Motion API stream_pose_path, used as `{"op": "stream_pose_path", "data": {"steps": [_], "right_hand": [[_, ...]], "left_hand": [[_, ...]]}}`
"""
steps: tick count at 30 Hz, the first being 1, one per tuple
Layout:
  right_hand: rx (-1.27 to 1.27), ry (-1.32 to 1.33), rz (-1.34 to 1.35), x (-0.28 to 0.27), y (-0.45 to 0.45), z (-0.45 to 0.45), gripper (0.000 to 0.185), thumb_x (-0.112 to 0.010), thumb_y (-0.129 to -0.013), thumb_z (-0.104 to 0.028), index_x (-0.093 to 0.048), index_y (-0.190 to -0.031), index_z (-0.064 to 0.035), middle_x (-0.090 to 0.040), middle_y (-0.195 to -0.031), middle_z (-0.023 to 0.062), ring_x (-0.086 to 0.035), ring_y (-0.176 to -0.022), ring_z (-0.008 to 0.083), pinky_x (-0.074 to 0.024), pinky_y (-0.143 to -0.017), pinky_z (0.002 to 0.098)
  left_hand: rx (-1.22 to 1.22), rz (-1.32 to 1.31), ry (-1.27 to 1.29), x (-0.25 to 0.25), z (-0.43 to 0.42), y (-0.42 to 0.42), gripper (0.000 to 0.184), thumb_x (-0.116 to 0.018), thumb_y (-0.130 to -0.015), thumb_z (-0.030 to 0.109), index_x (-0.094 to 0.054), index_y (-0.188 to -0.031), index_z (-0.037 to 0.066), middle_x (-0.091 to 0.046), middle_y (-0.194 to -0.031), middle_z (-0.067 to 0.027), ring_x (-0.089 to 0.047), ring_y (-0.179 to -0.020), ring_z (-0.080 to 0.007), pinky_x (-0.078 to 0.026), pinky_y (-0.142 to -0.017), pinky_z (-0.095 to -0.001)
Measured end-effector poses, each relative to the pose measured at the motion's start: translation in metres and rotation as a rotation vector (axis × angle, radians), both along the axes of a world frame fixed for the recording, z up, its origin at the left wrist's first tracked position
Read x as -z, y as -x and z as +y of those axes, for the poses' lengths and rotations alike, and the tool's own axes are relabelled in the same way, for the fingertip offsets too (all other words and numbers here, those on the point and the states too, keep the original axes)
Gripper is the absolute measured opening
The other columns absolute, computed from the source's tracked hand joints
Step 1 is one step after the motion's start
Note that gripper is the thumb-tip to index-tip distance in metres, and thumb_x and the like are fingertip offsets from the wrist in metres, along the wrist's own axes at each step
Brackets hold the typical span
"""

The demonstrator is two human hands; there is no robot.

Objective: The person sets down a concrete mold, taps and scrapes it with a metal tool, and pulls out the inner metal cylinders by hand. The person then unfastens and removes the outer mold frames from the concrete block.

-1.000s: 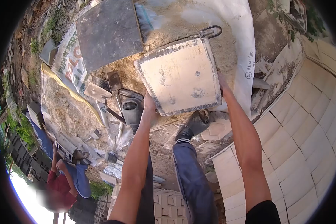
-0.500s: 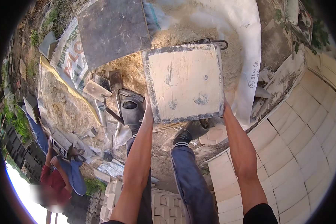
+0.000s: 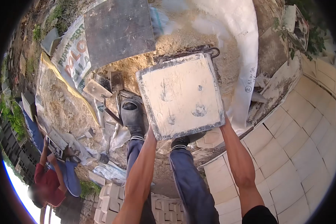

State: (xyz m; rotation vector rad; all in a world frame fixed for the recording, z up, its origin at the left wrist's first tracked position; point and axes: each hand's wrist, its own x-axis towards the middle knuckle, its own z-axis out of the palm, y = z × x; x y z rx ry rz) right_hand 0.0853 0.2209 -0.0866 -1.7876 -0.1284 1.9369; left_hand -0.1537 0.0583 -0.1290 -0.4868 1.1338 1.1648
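A square, cream-coloured slab (image 3: 183, 99) with a dark, crusted rim fills the middle of the view, held up above the ground and slightly tilted. My left hand (image 3: 152, 135) grips its lower left edge, fingers hidden beneath. At the lower right edge, my right hand (image 3: 225, 122) holds the other side, its fingers also mostly out of sight. Behind the slab lies a dark metal frame with a looped handle (image 3: 214, 52), resting on sandy powder (image 3: 227, 71). A dark flat board (image 3: 119, 31) lies to the upper left.
Trowels (image 3: 97, 90) lie left of my boot (image 3: 132, 115). A printed sack (image 3: 72, 56) and a yellow-edged sheet surround the powder. Pale tiles (image 3: 287, 149) cover the right side. At the lower left a co-worker (image 3: 50, 183) in red sits holding a mould. Patterned blocks (image 3: 110, 201) stand below.
Both my hands have brought the slab down in view, toward my legs, away from the looped-handle frame. Its tilt first levelled, then returned. More of the frame now shows behind it.
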Motion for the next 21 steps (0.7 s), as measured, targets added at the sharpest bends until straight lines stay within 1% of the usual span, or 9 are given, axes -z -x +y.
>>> {"op": "stream_pose_path", "data": {"steps": [6,8,9,10,12,14,16,18,21], "right_hand": [[-0.08,0.009,0.094,-0.032,0.017,-0.033,0.03,-0.049,-0.096,-0.02,-0.066,-0.102,0.0042,-0.068,-0.083,0.0077,-0.066,-0.07,0.0145,-0.0527,-0.058,0.0269],[-0.175,-0.038,-0.002,-0.04,0.036,-0.039,0.043,-0.053,-0.097,-0.033,-0.068,-0.092,0.007,-0.068,-0.077,0.0095,-0.066,-0.068,0.0173,-0.0516,-0.057,0.031],[-0.173,-0.059,0.007,-0.016,0.036,-0.051,0.043,-0.053,-0.097,-0.033,-0.068,-0.092,0.007,-0.068,-0.077,0.0095,-0.066,-0.068,0.0173,-0.0516,-0.057,0.031],[-0.346,-0.07,-0.149,0.026,0.031,-0.069,0.051,-0.053,-0.096,-0.04,-0.068,-0.089,0.0081,-0.068,-0.076,0.011,-0.065,-0.066,0.0186,-0.051,-0.058,0.0327],[-0.506,-0.087,-0.31,0.03,0.049,-0.069,0.059,-0.053,-0.095,-0.047,-0.068,-0.086,0.0092,-0.068,-0.074,0.0126,-0.064,-0.065,0.02,-0.0504,-0.058,0.0345],[-0.432,0.013,-0.301,-0.031,0.101,-0.046,0.065,-0.052,-0.094,-0.053,-0.067,-0.082,0.0092,-0.067,-0.072,0.0145,-0.064,-0.064,0.0223,-0.0504,-0.059,0.0364],[-0.739,-0.096,-0.394,-0.058,0.134,-0.032,0.059,-0.056,-0.094,-0.05,-0.067,-0.081,0.0072,-0.067,-0.073,0.013,-0.064,-0.064,0.0211,-0.0498,-0.058,0.0368],[0.029,0.108,-0.087,-0.071,0.162,-0.029,0.053,-0.059,-0.093,-0.045,-0.066,-0.084,0.0067,-0.067,-0.077,0.0105,-0.063,-0.063,0.0211,-0.0482,-0.057,0.0375],[0.074,0.188,-0.119,-0.077,0.184,-0.026,0.047,-0.062,-0.093,-0.04,-0.066,-0.09,0.0062,-0.067,-0.081,0.0088,-0.062,-0.064,0.0204,-0.0467,-0.057,0.0361]], "left_hand": [[0.201,0.059,0.047,-0.059,-0.03,0.027,0.045,-0.051,-0.093,0.024,-0.045,-0.133,0.004,-0.057,-0.123,-0.0128,-0.061,-0.102,-0.022,-0.052,-0.085,-0.0368],[0.274,0.074,0.05,-0.082,-0.029,0.045,0.045,-0.051,-0.093,0.023,-0.045,-0.133,0.004,-0.057,-0.122,-0.0127,-0.061,-0.102,-0.0219,-0.052,-0.085,-0.0366],[0.316,0.088,0.047,-0.09,-0.028,0.057,0.045,-0.051,-0.092,0.023,-0.045,-0.133,0.004,-0.058,-0.122,-0.0127,-0.061,-0.101,-0.0218,-0.052,-0.085,-0.0364],[0.354,0.101,0.052,-0.095,-0.025,0.069,0.045,-0.051,-0.092,0.022,-0.045,-0.133,0.004,-0.058,-0.122,-0.0127,-0.061,-0.101,-0.0217,-0.052,-0.085,-0.0363],[0.435,0.135,0.048,-0.102,-0.022,0.096,0.045,-0.051,-0.092,0.022,-0.046,-0.132,0.003,-0.058,-0.122,-0.0127,-0.061,-0.101,-0.0215,-0.052,-0.085,-0.036],[0.518,0.168,0.045,-0.104,-0.016,0.124,0.044,-0.051,-0.092,0.021,-0.046,-0.132,0.003,-0.058,-0.122,-0.0126,-0.061,-0.101,-0.0214,-0.052,-0.085,-0.0358],[0.59,0.198,0.04,-0.101,-0.007,0.152,0.044,-0.051,-0.091,0.02,-0.046,-0.132,0.003,-0.058,-0.122,-0.0126,-0.061,-0.1,-0.0212,-0.052,-0.085,-0.0355],[0.648,0.225,0.041,-0.102,-0.003,0.177,0.044,-0.051,-0.091,0.02,-0.047,-0.132,0.003,-0.059,-0.121,-0.0126,-0.061,-0.1,-0.0211,-0.052,-0.085,-0.0352],[0.732,0.26,0.033,-0.1,0.017,0.207,0.044,-0.051,-0.091,0.019,-0.047,-0.131,0.002,-0.059,-0.121,-0.0125,-0.061,-0.1,-0.0208,-0.051,-0.084,-0.0348]]}}
